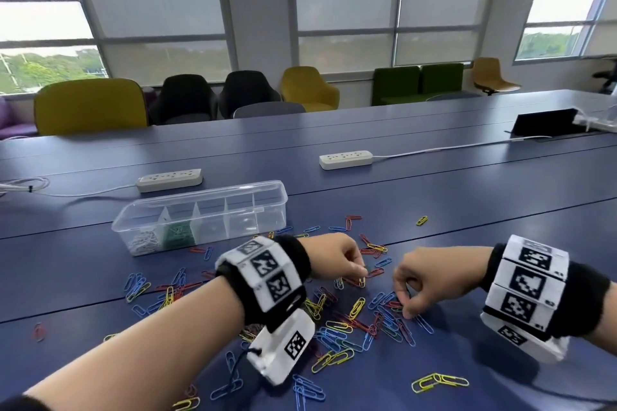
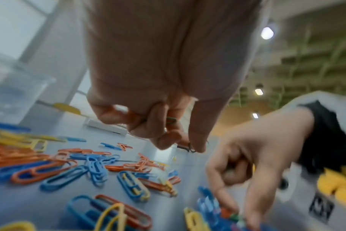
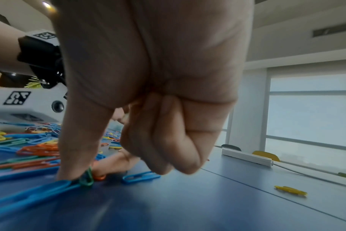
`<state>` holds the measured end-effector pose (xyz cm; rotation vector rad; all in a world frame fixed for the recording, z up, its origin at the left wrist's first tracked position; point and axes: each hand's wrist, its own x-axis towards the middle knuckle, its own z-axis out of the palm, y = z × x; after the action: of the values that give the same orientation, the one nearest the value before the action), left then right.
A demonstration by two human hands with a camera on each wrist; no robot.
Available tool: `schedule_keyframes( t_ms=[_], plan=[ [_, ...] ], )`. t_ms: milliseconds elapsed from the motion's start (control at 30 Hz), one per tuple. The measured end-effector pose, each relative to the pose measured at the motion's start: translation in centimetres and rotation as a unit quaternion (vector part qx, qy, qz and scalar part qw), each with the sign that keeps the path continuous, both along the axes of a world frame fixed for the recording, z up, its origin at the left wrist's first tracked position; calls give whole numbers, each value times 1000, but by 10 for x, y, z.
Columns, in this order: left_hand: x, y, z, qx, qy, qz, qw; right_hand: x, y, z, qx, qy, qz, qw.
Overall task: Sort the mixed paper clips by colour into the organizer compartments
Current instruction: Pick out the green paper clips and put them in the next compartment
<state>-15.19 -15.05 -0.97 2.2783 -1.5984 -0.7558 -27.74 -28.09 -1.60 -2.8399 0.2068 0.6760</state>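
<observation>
Both hands work over the clips (image 1: pixel 354 317) scattered in front of the organizer (image 1: pixel 200 217). The left hand (image 1: pixel 337 255) pinches a green clip (image 2: pixel 171 120); the right hand (image 1: pixel 430 280), fingers curled, presses thumb and forefinger onto another green clip (image 3: pixel 86 178). Two organizer compartments hold clips, white and green. Bare table (image 1: pixel 467 210) lies to the organizer's right.

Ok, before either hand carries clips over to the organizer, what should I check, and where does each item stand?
1. Left hand has a load: ok, a held green clip shows inside its curled fingers.
2. Right hand on target: ok, thumb and fingertip pinch the table green clip.
3. Right pinch is green only: cannot tell, an orange clip lies against it.
4. Clip lifted off the table: not ok.
5. Green compartment known: ok, the organizer holds the sorted green clips, second from left.
6. Organizer open: ok, no lid on it.
</observation>
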Motion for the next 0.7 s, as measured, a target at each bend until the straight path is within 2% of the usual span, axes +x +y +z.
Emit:
schedule_keyframes(
  t_ms=[100,200,300,367,400,467,533,600,700],
  plan=[
    [9,22,2,-60,166,71,982,-4,1,-3,-16,-19,5,1000],
    [17,43,1,-143,342,132,919,-4,0,0,-8,-50,1,999],
    [22,58,0,-197,454,164,853,1,-1,11,100,-79,-72,989],
    [26,65,-2,-221,536,178,795,4,1,19,235,-79,-143,958],
    [29,68,-4,-228,585,185,756,6,4,21,306,-82,-172,933],
    [32,73,-9,-236,688,211,653,12,11,25,413,-86,-207,883],
    [32,76,-15,-238,755,244,560,22,22,27,457,-76,-214,860],
    [29,75,-23,-233,784,264,511,34,34,30,464,-59,-212,858],
    [24,72,-34,-212,814,272,467,54,53,33,458,-48,-203,864]
  ],
)
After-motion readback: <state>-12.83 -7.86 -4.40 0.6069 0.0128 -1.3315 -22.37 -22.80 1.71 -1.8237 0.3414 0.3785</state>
